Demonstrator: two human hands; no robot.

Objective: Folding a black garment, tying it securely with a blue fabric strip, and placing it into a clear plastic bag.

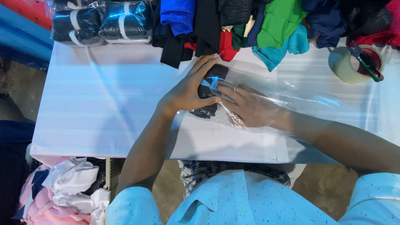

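fingers (208, 66) on dark folded cloth (212, 83)

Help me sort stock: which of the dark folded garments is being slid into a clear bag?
The dark folded garment mid-table, under both the left hand and right hand. The wrapped bundles at the far-left edge are already taped.

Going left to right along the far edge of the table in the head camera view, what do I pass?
Dark bundles wrapped in clear plastic → black cloth → red cloth → green cloth → roll of tape with a green clip lying across it.
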